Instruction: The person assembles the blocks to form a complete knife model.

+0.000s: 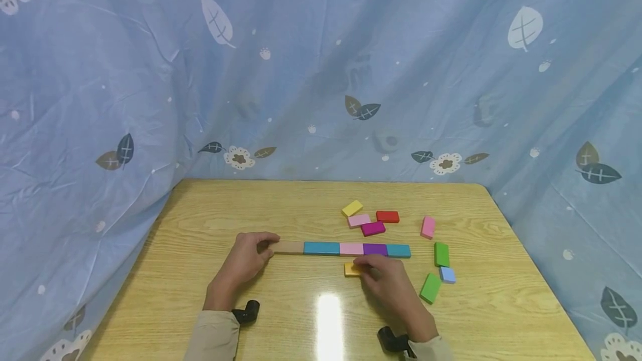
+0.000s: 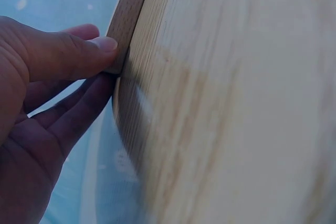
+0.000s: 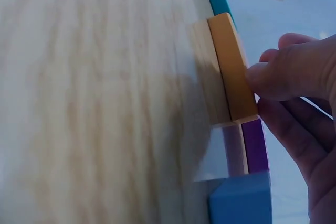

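A row of blocks lies end to end across the table: a wood-coloured block (image 1: pixel 289 247), a long blue block (image 1: pixel 322 248), a light pink block (image 1: pixel 351 248), a purple block (image 1: pixel 375 249) and a shorter blue block (image 1: pixel 399 250). At the row's left end my left hand (image 1: pixel 247 257) pinches the wood-coloured block, its thumb (image 2: pixel 105 44) on the near side. My right hand (image 1: pixel 388 280) holds an orange block (image 3: pixel 231 69) between thumb and fingers, just in front of the row. In the head view the fingers cover this block's right part.
Behind the row lie a yellow block (image 1: pixel 352 208), a pink block (image 1: pixel 359 220), a magenta block (image 1: pixel 373 229) and a red block (image 1: pixel 388 216). Rightward are another pink block (image 1: pixel 428 227), two green blocks (image 1: pixel 441 254) and a small light-blue block (image 1: pixel 447 275). A patterned curtain (image 1: pixel 311 71) surrounds the table.
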`<state>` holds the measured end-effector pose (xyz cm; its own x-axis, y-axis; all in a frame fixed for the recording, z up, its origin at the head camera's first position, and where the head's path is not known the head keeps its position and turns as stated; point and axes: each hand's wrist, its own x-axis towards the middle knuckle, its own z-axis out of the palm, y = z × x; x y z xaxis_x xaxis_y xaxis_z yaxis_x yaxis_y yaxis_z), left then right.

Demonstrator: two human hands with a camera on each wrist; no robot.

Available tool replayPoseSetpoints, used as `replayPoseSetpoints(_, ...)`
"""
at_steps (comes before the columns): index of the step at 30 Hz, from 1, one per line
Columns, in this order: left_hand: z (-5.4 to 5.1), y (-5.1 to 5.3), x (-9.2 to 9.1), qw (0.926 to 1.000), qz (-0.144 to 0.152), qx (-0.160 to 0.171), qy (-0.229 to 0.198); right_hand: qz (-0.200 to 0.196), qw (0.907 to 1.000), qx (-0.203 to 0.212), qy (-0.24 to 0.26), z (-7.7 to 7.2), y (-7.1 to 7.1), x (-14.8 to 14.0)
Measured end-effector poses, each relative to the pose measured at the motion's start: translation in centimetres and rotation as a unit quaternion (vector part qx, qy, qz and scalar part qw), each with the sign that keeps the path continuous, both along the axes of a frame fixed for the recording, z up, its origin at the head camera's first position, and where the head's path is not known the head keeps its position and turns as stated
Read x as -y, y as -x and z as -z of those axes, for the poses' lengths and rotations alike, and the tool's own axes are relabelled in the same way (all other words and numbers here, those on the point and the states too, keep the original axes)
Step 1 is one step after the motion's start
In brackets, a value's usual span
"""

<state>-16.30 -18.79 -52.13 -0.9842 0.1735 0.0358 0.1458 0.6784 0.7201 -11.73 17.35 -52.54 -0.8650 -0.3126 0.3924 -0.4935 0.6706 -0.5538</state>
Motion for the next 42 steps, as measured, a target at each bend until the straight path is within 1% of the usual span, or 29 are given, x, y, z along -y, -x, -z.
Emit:
replayPoseSetpoints(3, 0.0, 0.1, 0.0, 1.0000, -0.001, -0.001, 0.000, 0.000, 0.9999, -0.014, -0.008, 0.0, 0.3, 0.3)
replayPoseSetpoints(5, 0.0, 0.1, 0.1, 1.0000, -0.001, -0.002, 0.002, 0.005, 0.9997, -0.017, -0.016, 0.0, 0.6, 0.5)
replayPoseSetpoints(11, 0.0, 0.2, 0.1, 1.0000, 0.002, -0.001, -0.002, 0.025, 0.9990, 0.012, -0.035, -0.2, 1.1, 0.8)
replayPoseSetpoints(14, 0.0, 0.3, 0.1, 1.0000, 0.003, -0.002, -0.004, 0.030, 0.9985, 0.019, -0.041, -0.4, 1.2, 0.9)
replayPoseSetpoints(19, -0.1, 0.3, 0.0, 1.0000, 0.003, -0.007, -0.005, 0.030, 0.9988, 0.015, -0.036, -0.4, 1.4, 0.9)
replayPoseSetpoints(27, -0.1, 0.2, 0.0, 1.0000, 0.002, -0.005, -0.005, 0.027, 0.9989, 0.012, -0.037, -0.4, 1.3, 0.9)
replayPoseSetpoints(30, -0.1, 0.2, 0.0, 1.0000, 0.001, -0.005, -0.005, 0.025, 0.9994, 0.005, -0.025, -0.5, 1.2, 0.5)
replayPoseSetpoints(33, -0.1, 0.1, -0.1, 1.0000, 0.002, -0.004, -0.005, 0.017, 0.9998, 0.000, 0.001, -0.7, 1.2, -0.6)
replayPoseSetpoints(36, 0.0, 0.1, -0.1, 1.0000, 0.001, -0.004, -0.006, 0.004, 0.9994, 0.016, 0.032, -1.0, 1.2, -2.6)
replayPoseSetpoints(39, 0.0, 0.0, 0.0, 1.0000, -0.001, -0.002, -0.008, 0.007, 0.9972, 0.058, 0.047, -1.4, 1.0, -5.1)
replayPoseSetpoints(42, 0.1, 0.0, 0.0, 0.9999, -0.001, -0.002, -0.010, 0.028, 0.9932, 0.101, 0.049, -1.6, 0.5, -7.6)
